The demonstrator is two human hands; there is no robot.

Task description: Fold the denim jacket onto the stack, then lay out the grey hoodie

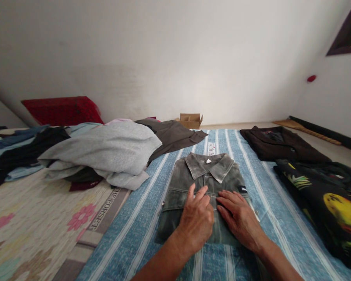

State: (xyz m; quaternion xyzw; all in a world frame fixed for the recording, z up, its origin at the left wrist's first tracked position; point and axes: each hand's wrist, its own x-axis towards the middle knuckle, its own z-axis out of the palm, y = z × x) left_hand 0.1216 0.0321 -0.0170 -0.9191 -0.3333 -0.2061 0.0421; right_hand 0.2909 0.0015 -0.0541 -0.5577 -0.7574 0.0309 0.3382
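A folded grey denim jacket (193, 175) lies collar-up on a blue striped sheet (140, 226). My left hand (196, 218) rests flat on the jacket's lower front, fingers stretched out and slightly spread. My right hand (239, 216) lies flat beside it on the jacket, fingers straight and pointing left toward the left hand. Neither hand holds anything; both press on the fabric.
A heap of unfolded clothes, with a grey sweatshirt (111, 150) on top, sits to the left. Right of the jacket lie a folded dark brown garment (280, 144) and a black printed one (324, 199). A red cushion (62, 110) and a small cardboard box (190, 120) stand by the wall.
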